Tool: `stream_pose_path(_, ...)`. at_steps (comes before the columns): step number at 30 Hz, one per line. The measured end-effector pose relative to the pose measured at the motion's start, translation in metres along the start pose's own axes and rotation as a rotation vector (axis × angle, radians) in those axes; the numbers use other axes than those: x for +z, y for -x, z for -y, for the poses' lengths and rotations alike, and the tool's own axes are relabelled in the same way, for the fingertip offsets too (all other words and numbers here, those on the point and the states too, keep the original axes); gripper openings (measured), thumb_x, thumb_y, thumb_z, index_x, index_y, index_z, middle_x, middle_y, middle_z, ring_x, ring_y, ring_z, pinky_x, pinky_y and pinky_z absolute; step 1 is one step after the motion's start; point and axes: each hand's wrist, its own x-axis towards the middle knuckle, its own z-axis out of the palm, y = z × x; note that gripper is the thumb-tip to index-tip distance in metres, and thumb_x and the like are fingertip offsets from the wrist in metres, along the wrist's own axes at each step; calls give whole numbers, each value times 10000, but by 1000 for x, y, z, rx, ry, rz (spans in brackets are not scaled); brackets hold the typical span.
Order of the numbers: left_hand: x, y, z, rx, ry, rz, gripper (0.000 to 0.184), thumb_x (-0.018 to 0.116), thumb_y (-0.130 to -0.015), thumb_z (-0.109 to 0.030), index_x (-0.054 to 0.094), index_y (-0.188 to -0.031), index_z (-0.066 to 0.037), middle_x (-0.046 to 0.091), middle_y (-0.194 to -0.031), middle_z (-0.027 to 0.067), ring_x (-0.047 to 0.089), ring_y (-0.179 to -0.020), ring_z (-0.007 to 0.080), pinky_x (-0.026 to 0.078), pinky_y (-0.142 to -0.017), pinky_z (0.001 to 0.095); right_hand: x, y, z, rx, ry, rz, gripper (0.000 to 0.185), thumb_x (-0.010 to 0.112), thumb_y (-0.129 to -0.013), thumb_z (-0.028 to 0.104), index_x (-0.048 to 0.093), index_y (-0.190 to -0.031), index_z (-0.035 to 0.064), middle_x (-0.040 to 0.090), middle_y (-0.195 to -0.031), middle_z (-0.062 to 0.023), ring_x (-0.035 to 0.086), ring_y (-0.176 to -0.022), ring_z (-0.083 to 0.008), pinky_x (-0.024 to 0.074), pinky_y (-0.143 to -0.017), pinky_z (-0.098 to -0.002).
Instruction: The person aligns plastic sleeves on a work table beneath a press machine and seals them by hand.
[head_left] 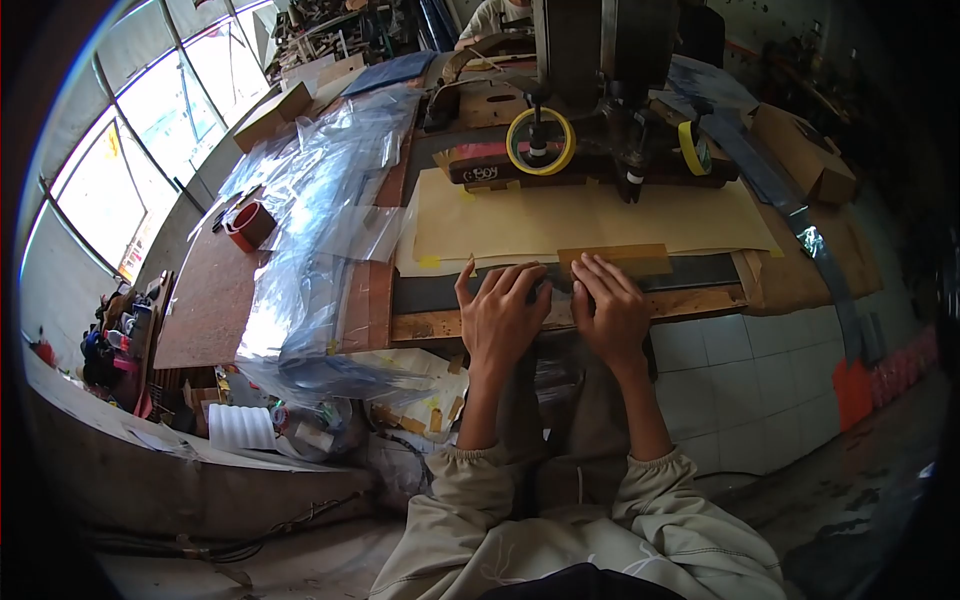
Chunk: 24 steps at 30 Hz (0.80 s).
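Head view, left to right: a red-brown tape roll (250, 227) stood on the left board (205, 300), just beside crumpled clear plastic (325, 190). No label on the roll could be read.

Cream sheet (590, 218) came next: broad, pale, mostly smooth, with a slightly wavy near edge and a small yellow patch at its near left corner. It lay across the work table (430, 325), partly over a dark strip (690, 272) along the wooden front edge.

Left hand (503, 305) was palm down at the sheet's near edge, fingers spread and slightly bent, seemingly gripping nothing. Beyond it, white hand lettering on a dark bar (650, 172) read roughly "BOY"; first marks unclear. Yellow ring (571, 150) hung around a fitting on the bar.

Right hand (612, 308) had its fingers close together, thumb apart, fingertips at the left part of an amber strip (635, 261); could not tell whether they pinched it. Strip was translucent, flat, overlapping the near edge of the sheet.

Farther right, a second yellow ring (686, 148), then a cardboard box (803, 155), no writing legible.
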Motion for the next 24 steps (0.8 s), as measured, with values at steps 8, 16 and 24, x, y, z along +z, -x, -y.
stream_pose_path(8,2,2,1,0,19,-10,190,704,-833,-251,696,-1007,-174,708,-1017,-50,658,-959,134,390,-1000,381,-2,0,1,6,12,29,261,599,-877,170,726,-1073,55,708,-1118,-110,657,-1081,-267,518,-926,-376)
stream_pose_path(16,-3,-3,-3,-1,63,4,176,695,-843,-198,689,-1009,-140,704,-1041,-33,670,-921,138,489,-829,304,-5,-5,4,6,25,54,273,608,-874,169,709,-1100,54,698,-1138,-116,656,-1078,-285,523,-918,-391)
stream_pose_path(24,2,-3,-2,-46,108,-5,217,669,-873,-158,678,-1083,-107,708,-1028,-10,687,-869,135,533,-698,279,-9,-5,5,22,21,123,342,649,-878,276,694,-1130,49,682,-1173,-122,645,-1096,-293,518,-932,-390)
